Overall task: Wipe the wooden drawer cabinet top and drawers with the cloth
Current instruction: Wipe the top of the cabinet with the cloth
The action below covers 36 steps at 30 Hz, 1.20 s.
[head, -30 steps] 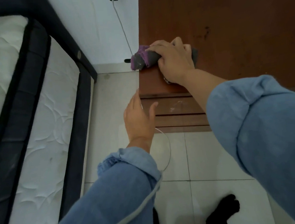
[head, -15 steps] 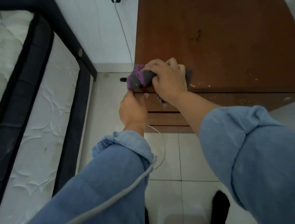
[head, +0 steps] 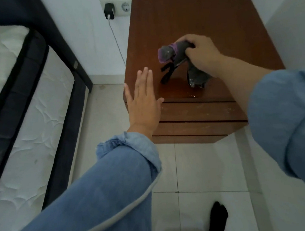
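The brown wooden drawer cabinet stands in the room's corner, its top bare, with three drawer fronts facing me. My right hand is shut on the grey and purple cloth and holds it lifted above the front half of the top; a grey end and black strips dangle from it. My left hand is open and flat, fingers together, over the cabinet's front left corner. White specks lie on the top's front edge and the upper drawer front.
A bed with a dark frame and white quilted mattresses fills the left side. A wall socket with a black charger and its white cable sits left of the cabinet. The floor is pale tile; my black-socked foot shows below.
My right hand has lifted the cloth off the front left corner and moved it up and right over the top. My left hand has opened flat. The view has pulled back.
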{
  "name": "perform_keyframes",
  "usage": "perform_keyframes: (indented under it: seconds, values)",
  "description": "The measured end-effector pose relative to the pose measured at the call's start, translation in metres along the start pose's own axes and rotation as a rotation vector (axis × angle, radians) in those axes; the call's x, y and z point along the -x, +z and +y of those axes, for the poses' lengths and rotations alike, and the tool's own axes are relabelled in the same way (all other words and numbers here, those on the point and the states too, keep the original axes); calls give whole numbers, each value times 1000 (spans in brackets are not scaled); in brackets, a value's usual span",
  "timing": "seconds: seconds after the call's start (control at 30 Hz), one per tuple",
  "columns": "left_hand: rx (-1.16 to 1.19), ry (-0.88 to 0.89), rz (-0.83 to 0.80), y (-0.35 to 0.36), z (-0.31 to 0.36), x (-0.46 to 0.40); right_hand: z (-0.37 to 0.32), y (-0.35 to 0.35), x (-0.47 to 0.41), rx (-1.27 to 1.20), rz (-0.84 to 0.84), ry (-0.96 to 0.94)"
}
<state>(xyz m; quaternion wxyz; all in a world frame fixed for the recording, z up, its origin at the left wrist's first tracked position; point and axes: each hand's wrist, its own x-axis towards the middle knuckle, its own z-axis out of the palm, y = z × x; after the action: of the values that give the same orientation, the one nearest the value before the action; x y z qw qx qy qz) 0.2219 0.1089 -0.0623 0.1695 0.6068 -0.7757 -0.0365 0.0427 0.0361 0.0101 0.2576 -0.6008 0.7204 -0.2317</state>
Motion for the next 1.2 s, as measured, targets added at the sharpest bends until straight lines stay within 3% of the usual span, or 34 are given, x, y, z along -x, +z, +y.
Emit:
perform_keyframes:
  seconds: [0.23, 0.5, 0.7, 0.87, 1.03, 1.2]
  values:
    - [-136, 66, -3, 17, -5, -9, 15, 31, -22, 60, -14, 86]
    - [-188, 131, -100, 15, -1, -17, 32, 51, 9, 311, 108, -180]
    - [-95, 158, -191, 19, 13, -15, 56, 60, 63, 230, 197, -252]
    - [-55, 198, -224, 14, 25, -6, 77, 49, 92, 57, 202, -114]
    - [-27, 246, -229, 11, 53, -14, 82, -20, 78, -179, 159, 41]
    - [-76, 222, -286, 26, 69, -35, 91, -51, 0, -111, 171, 76]
